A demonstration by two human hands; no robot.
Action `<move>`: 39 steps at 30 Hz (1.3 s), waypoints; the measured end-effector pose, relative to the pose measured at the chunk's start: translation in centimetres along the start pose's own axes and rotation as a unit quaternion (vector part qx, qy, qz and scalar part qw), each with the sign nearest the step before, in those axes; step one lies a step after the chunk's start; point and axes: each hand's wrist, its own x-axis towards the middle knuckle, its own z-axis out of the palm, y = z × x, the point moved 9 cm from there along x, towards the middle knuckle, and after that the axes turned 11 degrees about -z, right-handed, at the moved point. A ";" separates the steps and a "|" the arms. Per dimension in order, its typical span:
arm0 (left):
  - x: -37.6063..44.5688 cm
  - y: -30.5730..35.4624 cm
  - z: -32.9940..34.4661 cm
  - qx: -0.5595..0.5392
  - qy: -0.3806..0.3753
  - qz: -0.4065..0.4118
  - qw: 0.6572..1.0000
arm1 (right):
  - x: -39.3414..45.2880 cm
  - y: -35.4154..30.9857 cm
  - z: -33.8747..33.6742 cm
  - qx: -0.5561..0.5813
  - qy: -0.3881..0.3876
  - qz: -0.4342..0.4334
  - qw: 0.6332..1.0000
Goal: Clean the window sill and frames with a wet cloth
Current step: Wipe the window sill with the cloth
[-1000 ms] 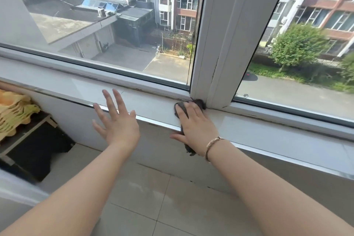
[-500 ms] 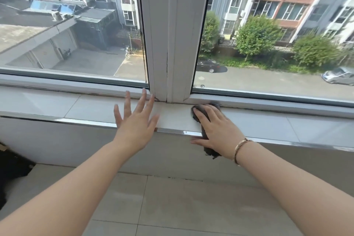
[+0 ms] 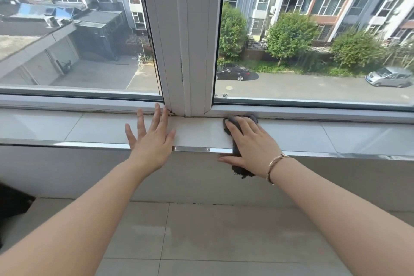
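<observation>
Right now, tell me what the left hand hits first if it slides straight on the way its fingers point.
The left hand would likely meet the lower window frame, near the foot of the vertical post; its fingertips look almost there.

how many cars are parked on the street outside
2: a black car just right of the window post, and a silver car at far right. The post may hide others.

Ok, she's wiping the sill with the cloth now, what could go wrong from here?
1. The dark cloth hangs over the sill's metal edge; the loose end could drag and leave streaks, or slip from under the right hand.
2. Dark grime lines the joint under the lower frame; flat sill passes may miss it.
3. The left hand lies flat on the sill, possibly smudging it.
</observation>
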 end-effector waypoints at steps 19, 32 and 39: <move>0.3 -1.2 -0.7 -0.194 -0.061 -0.007 0.979 | -3.3 2.1 -2.5 0.144 -0.026 0.065 0.987; -1.0 -5.4 -6.5 -0.314 0.100 -0.028 0.944 | 8.5 -11.4 -7.3 0.170 0.195 0.031 0.966; 0.0 -6.2 -4.7 -0.295 0.030 -0.035 0.955 | 12.1 -14.2 -3.6 0.148 0.127 -0.010 0.981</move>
